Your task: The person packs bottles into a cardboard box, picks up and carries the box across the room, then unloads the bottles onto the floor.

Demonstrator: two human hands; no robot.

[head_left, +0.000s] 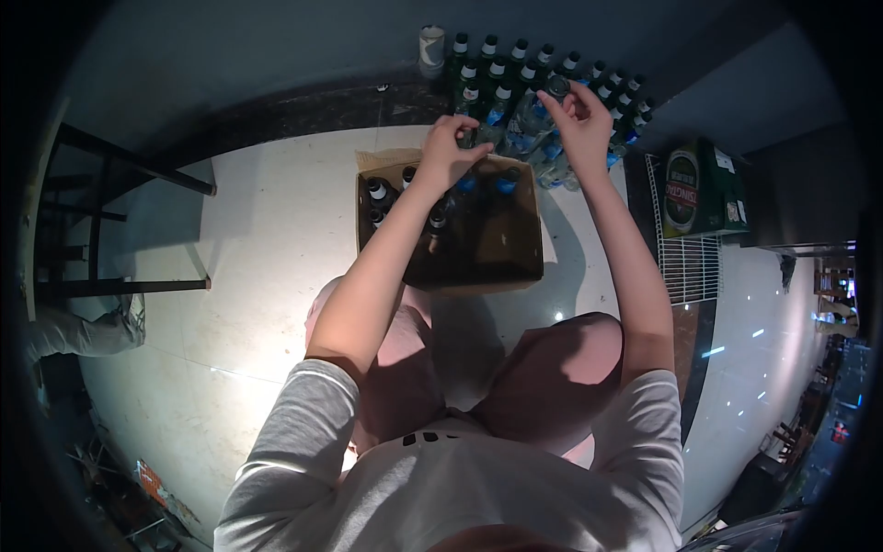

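An open cardboard box (pixel 501 272) stands on the floor before my knees. Inside are several dark bottles (pixel 377 189) at the left and bottles with blue labels near the back edge. My left hand (pixel 451 152) is over the box's back edge, its fingers closed around the top of a clear glass bottle, mostly hidden by the hand. Farther right, my right hand (pixel 584 120) grips the top of another clear bottle (pixel 557 86) between thumb and fingers, beside several clear bottles (pixel 526 124). Rows of green bottles (pixel 490 46) stand upright behind them.
A white cylinder (pixel 431 51) stands by the wall, left of the green bottles. At the right, a green carton (pixel 704 189) sits by a white wire rack (pixel 690 267). Dark stool legs (pixel 138 285) and another person's trouser leg (pixel 87 333) are at the left.
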